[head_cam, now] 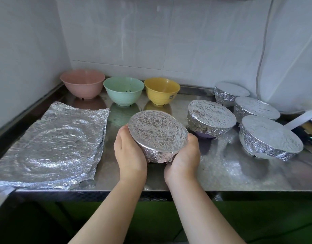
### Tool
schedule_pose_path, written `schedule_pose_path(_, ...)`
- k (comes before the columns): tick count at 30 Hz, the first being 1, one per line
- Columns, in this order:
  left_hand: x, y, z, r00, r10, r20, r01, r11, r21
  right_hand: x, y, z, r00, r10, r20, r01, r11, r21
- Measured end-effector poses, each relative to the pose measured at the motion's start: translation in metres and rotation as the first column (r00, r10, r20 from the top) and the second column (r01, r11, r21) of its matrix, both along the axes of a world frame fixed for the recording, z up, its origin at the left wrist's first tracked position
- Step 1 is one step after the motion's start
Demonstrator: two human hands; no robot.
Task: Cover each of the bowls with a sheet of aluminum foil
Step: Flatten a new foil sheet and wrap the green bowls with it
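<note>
A foil-covered bowl (157,133) is held tilted toward me above the middle of the steel counter. My left hand (129,154) grips its left side and my right hand (184,157) cups its right underside, fingers curled round the foil skirt. Three uncovered bowls stand in a row at the back: pink (82,83), green (123,90) and yellow (161,90). Several foil-covered bowls sit to the right, the nearest ones at the centre right (210,118) and front right (269,140). A stack of crinkled foil sheets (51,147) lies flat on the left.
The steel counter (222,173) ends at a front edge just below my wrists. White tiled walls close the back and left. A white cable (259,71) hangs at the right, and a knife handle (303,118) lies at the far right edge.
</note>
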State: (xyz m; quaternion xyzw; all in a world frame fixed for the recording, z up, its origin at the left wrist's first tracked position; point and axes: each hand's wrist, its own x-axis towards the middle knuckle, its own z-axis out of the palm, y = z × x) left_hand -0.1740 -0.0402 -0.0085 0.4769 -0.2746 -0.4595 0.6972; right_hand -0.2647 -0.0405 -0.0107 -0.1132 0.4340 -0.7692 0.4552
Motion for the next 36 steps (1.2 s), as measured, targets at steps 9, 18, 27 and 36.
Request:
schedule_pose_path(9, 0.036, -0.001, 0.008, 0.965, -0.176, 0.195, 0.163, 0.983, 0.083, -0.015, 0.006, 0.010, 0.970, 0.075, -0.233, -0.058, 0.995, 0.081)
schedule_pose_path(18, 0.024, 0.003, 0.016, 0.963, -0.199, 0.180, 0.188, 0.979, 0.074, -0.001, 0.001, 0.004, 0.975, 0.052, -0.217, -0.049, 0.999, 0.019)
schedule_pose_path(27, 0.038, 0.002, 0.023, 0.935, -0.263, 0.239, 0.246, 0.964, 0.099, -0.015, 0.010, 0.008, 0.937, 0.149, -0.317, -0.126, 0.988, 0.091)
schedule_pose_path(36, 0.030, 0.007, 0.024, 0.894, -0.354, 0.274, 0.336, 0.935, 0.112, -0.017, 0.012, 0.010, 0.946, 0.199, -0.258, -0.176, 0.978, 0.108)
